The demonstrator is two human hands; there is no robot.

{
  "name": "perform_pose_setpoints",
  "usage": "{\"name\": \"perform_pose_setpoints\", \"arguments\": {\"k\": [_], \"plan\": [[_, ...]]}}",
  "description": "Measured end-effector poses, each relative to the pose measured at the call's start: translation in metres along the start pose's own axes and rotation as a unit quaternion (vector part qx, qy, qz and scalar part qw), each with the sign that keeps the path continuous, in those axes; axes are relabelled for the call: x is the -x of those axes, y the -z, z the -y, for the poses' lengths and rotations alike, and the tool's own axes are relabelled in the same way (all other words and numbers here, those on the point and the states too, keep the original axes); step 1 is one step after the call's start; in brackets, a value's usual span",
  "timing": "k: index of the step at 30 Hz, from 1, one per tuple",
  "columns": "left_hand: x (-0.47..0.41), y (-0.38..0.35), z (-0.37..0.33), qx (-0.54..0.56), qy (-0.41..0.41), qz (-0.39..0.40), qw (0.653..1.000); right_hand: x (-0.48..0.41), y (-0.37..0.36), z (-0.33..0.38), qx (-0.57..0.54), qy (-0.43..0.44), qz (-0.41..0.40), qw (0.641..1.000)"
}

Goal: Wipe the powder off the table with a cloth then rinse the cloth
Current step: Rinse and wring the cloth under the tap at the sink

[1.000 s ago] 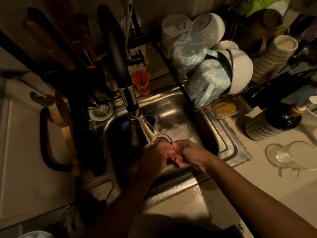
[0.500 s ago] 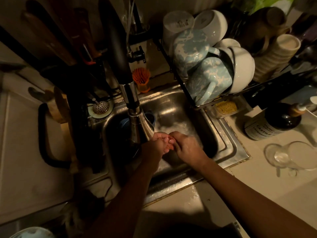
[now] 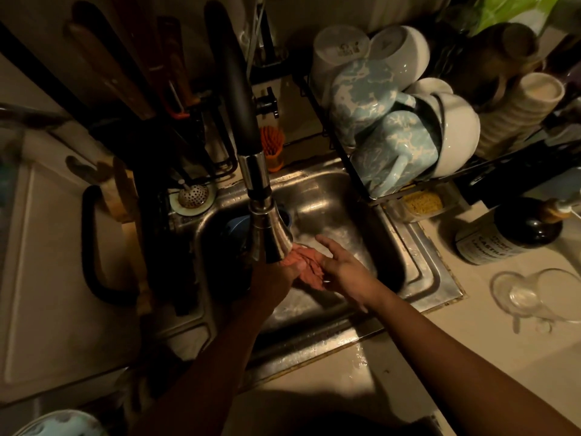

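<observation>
A crumpled pink cloth [image 3: 306, 264] sits right under the spray head of the faucet [image 3: 272, 237], over the steel sink [image 3: 421, 272]. My left hand [image 3: 276, 278] holds the cloth from below and the left; most of that hand is in shadow behind the spout. My right hand [image 3: 344, 269] is beside the cloth with its fingers stretched out, and its palm edge touches the cloth. In this dim light I cannot make out running water.
A dish rack [image 3: 355, 171] with blue mugs and white bowls overhangs the sink's far right. A dark soap bottle [image 3: 509, 237] and an overturned glass mug [image 3: 534, 297] are on the right counter. A cutting board [image 3: 47, 262] and a sink strainer [image 3: 192, 196] are on the left.
Both hands were gripping the cloth together in the sink. They have moved up under the spout, and my right hand has let go and spread its fingers.
</observation>
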State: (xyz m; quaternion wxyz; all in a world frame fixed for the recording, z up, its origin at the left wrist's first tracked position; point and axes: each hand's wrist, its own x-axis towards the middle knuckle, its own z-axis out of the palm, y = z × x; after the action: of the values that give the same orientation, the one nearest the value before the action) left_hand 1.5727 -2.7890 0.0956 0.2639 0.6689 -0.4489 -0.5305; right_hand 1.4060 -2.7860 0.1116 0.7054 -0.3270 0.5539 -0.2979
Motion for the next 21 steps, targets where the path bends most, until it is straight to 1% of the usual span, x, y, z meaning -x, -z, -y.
{"name": "perform_pose_setpoints", "arguments": {"k": [1,3,4,5,6,8,11,13,15,16,17,18,19,20,21], "plan": [[-0.003,0.001,0.005,-0.016,0.024,-0.026,0.999,0.003,-0.001,0.003,-0.010,-0.034,0.024,0.999],[-0.012,0.001,0.024,-0.015,0.016,-0.086,0.996,0.008,-0.002,0.007,-0.005,-0.106,0.078,0.991],[-0.017,-0.001,0.035,-0.026,0.016,-0.101,0.994,0.009,-0.002,0.007,-0.019,-0.136,0.102,0.985],[-0.012,0.000,0.029,-0.044,0.007,-0.102,0.994,0.008,-0.003,0.008,-0.056,-0.157,0.126,0.978],[-0.013,-0.003,0.033,-0.057,-0.002,-0.083,0.995,0.006,-0.003,0.011,-0.099,-0.166,0.140,0.971],[0.000,-0.003,0.018,-0.077,-0.036,-0.061,0.995,0.001,-0.002,0.013,-0.141,-0.166,0.141,0.966],[0.009,0.000,0.009,-0.129,-0.098,-0.021,0.987,-0.004,-0.001,0.015,-0.090,-0.148,0.120,0.977],[0.017,0.002,-0.004,-0.172,-0.138,-0.017,0.975,-0.007,0.003,0.014,-0.058,-0.129,0.099,0.985],[0.023,0.005,-0.012,-0.188,-0.155,-0.016,0.970,-0.008,0.004,0.010,-0.012,-0.094,0.079,0.992],[0.025,0.005,-0.014,-0.181,-0.153,-0.020,0.971,-0.006,0.003,0.010,0.014,-0.064,0.070,0.995],[0.029,0.004,-0.021,-0.149,-0.154,-0.024,0.976,-0.005,0.001,0.007,0.046,-0.026,0.056,0.997],[0.029,0.004,-0.023,-0.120,-0.139,-0.025,0.983,-0.003,-0.002,0.005,0.081,0.022,0.036,0.996],[0.027,0.002,-0.025,-0.091,-0.117,-0.019,0.989,-0.004,-0.004,0.001,0.129,0.077,0.007,0.989],[0.030,0.001,-0.034,-0.065,-0.095,-0.010,0.993,-0.006,-0.005,-0.005,0.185,0.131,-0.026,0.974],[0.028,-0.002,-0.035,-0.030,-0.079,0.003,0.996,-0.009,-0.006,-0.010,0.245,0.180,-0.056,0.951]]}}
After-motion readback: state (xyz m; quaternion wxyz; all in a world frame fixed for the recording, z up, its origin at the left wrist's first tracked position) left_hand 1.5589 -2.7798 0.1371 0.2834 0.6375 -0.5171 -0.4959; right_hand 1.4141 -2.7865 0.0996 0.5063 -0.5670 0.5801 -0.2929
